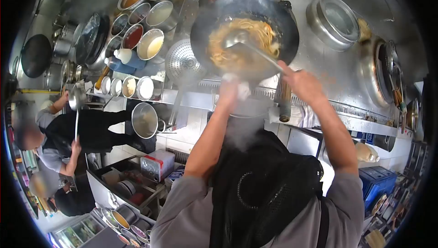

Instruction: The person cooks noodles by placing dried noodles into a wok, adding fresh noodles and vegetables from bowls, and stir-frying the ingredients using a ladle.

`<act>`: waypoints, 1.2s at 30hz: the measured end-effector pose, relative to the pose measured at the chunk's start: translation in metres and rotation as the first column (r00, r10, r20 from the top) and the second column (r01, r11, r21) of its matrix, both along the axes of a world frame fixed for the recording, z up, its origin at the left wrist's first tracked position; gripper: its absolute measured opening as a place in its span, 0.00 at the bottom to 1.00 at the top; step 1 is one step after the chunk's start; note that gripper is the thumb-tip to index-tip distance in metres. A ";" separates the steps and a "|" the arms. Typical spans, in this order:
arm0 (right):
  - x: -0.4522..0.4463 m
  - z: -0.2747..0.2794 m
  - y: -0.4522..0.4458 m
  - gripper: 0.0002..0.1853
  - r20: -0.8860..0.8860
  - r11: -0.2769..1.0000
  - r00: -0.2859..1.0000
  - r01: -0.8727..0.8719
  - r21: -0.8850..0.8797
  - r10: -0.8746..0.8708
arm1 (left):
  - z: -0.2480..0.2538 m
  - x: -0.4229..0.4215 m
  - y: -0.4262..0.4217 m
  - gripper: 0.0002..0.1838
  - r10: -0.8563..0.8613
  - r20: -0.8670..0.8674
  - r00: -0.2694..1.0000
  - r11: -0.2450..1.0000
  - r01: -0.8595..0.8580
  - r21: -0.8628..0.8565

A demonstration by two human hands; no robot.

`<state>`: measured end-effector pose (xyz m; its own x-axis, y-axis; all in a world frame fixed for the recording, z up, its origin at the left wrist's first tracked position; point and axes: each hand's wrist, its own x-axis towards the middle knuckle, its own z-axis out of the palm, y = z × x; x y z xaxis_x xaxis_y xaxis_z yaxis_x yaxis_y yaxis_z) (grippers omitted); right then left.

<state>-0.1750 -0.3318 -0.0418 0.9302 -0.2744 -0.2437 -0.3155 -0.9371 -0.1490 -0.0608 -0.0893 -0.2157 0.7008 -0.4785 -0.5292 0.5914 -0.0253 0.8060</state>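
A large dark wok (200, 38) holds noodles (262, 29) in steaming sauce. My right hand (303, 84) grips the handle of a metal ladle (237, 39), whose bowl rests among the noodles. At the wok's near edge my left hand (230, 90) is closed on a white cloth (243, 90), partly blurred by steam. A perforated strainer (184, 60) lies just left of the wok. Below my right hand, a wooden handle (285, 102) sticks out over the stove's front edge.
Sauce pots (150, 44) and small seasoning bowls (145, 88) stand on the left. A lidded round pot (335, 20) is at the right. A metal pot (145, 119) hangs below the counter. Two co-workers are at the left, one (68, 129) holding a ladle.
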 end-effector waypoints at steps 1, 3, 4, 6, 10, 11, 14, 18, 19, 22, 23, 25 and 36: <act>-0.009 0.004 0.005 0.26 -0.023 0.999 1.000 -0.002 0.037 0.003 | -0.023 -0.005 0.000 0.06 0.001 0.106 0.994 0.998 -0.008 0.064; -0.035 0.022 -0.004 0.26 -0.019 0.999 1.000 0.010 0.047 -0.009 | -0.002 -0.033 0.008 0.08 0.091 0.171 0.981 0.991 -0.106 0.081; -0.061 0.035 -0.022 0.25 -0.006 0.997 1.000 0.000 0.076 0.000 | 0.030 -0.056 0.014 0.09 0.224 0.080 0.971 0.974 -0.220 -0.051; -0.062 0.041 -0.043 0.23 0.006 0.995 1.000 -0.015 0.094 0.014 | 0.023 -0.063 0.025 0.11 0.151 0.211 0.966 0.986 -0.130 -0.107; -0.044 0.000 -0.028 0.21 0.214 0.978 0.974 0.033 0.204 -0.077 | -0.001 -0.018 0.015 0.11 0.030 0.104 0.994 0.999 -0.027 -0.025; -0.043 -0.014 -0.024 0.21 0.336 0.976 0.939 0.002 0.217 -0.077 | 0.018 -0.013 -0.002 0.10 0.085 0.131 0.988 0.994 -0.075 -0.082; -0.058 -0.030 -0.009 0.21 0.352 0.940 0.924 0.023 0.342 -0.151 | 0.005 -0.007 -0.016 0.13 0.024 0.086 0.996 0.998 -0.029 0.056; -0.088 0.041 -0.023 0.23 0.030 0.841 0.986 0.122 0.527 -0.162 | 0.072 -0.045 -0.008 0.15 0.153 0.048 0.987 0.975 -0.143 -0.168; -0.104 0.063 -0.028 0.23 -0.084 0.758 0.989 0.147 0.636 -0.121 | 0.076 -0.042 -0.005 0.13 0.152 -0.013 0.988 0.976 -0.152 -0.158; -0.104 0.098 -0.028 0.24 -0.327 0.796 0.942 0.254 0.550 -0.075 | 0.093 -0.009 -0.007 0.08 0.092 -0.096 0.991 0.984 -0.105 -0.143; -0.092 0.102 -0.024 0.23 -0.263 0.862 0.965 0.151 0.484 -0.021 | 0.075 -0.013 -0.004 0.09 0.101 -0.045 0.994 0.987 -0.105 -0.118; -0.098 0.057 -0.020 0.23 -0.150 0.885 0.989 0.075 0.459 -0.006 | 0.029 -0.039 -0.001 0.14 0.105 0.043 0.994 0.993 -0.103 -0.051; -0.077 0.035 -0.027 0.24 0.017 0.958 1.000 -0.018 0.286 0.014 | 0.074 -0.024 -0.008 0.10 0.098 -0.064 0.993 0.992 -0.103 -0.068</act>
<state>-0.2517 -0.3593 -0.0063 0.9380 -0.1805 -0.2960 -0.2968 -0.8594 -0.4164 -0.0851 -0.0969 -0.1420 0.7149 -0.4454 -0.5390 0.6357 0.0930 0.7663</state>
